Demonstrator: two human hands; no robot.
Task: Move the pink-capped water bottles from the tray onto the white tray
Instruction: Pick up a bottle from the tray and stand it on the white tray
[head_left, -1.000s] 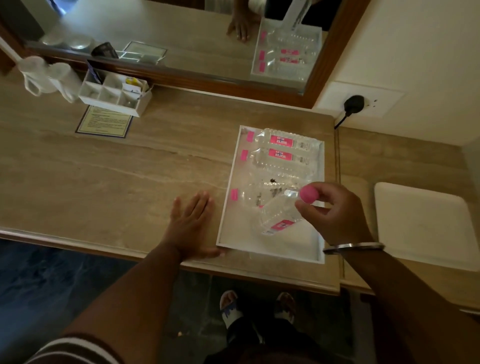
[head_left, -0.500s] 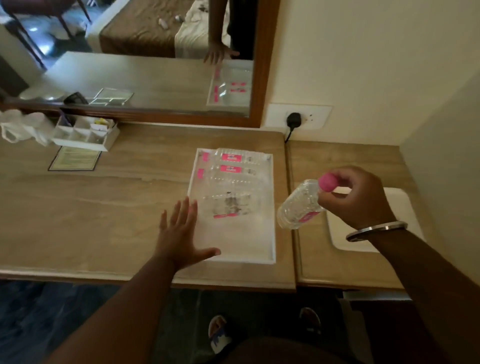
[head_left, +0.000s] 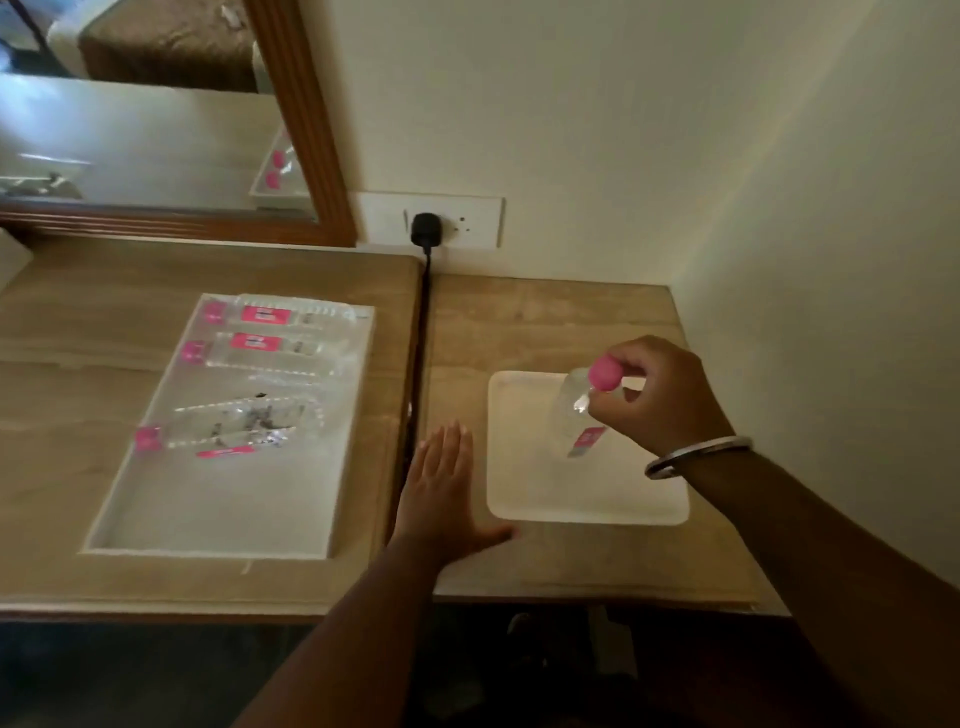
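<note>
My right hand (head_left: 662, 395) grips a clear water bottle (head_left: 574, 415) by its pink cap, holding it nearly upright over the white tray (head_left: 582, 493) on the right side table. Whether the bottle's base touches the tray I cannot tell. Three more pink-capped bottles lie on their sides in the rimmed source tray (head_left: 218, 514) on the left: two at the far end (head_left: 280, 317) (head_left: 265, 345) and one in the middle (head_left: 234, 426). My left hand (head_left: 441, 488) lies flat and spread on the wood between the two trays, holding nothing.
A black plug (head_left: 425, 228) sits in the wall socket and its cable runs down the gap between the two tabletops. A wood-framed mirror (head_left: 306, 130) stands behind the left table. Walls close off the right table at the back and right.
My right hand carried the bottle from the source tray rightward to above the white tray and turned it upright. My left hand slid right from beside the source tray to between the trays.
</note>
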